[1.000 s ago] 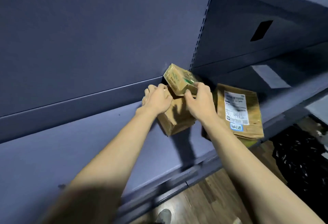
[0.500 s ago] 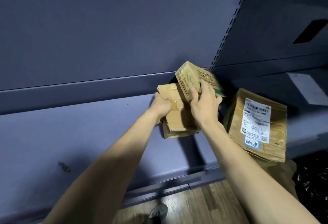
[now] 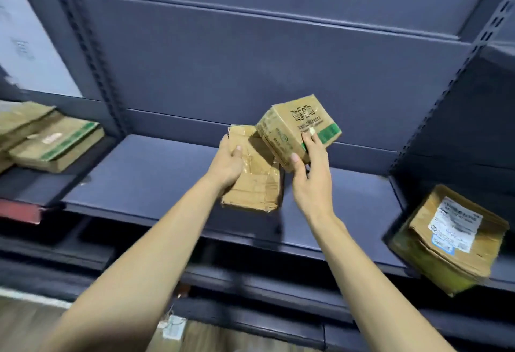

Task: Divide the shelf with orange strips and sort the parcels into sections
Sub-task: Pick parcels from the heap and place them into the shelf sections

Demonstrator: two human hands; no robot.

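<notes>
My left hand grips a crumpled, taped brown parcel by its left side, thumb curled over the top face and the other fingers wrapped underneath, where I cannot see them; the parcel sits over the middle of the dark blue shelf, its near end low toward the shelf's front edge, though I cannot tell whether it touches the surface. My right hand holds a smaller printed box with a green stripe, tilted on one corner above the first parcel and seemingly touching its far right corner; my thumb presses its lower left face and my fingers curl up onto the right face, pinching it between them. To the left, past the upright, flat parcels lie stacked on the neighbouring shelf. At the right edge, a labelled parcel rests tilted on a yellow-green package near the front of the next bay
</notes>
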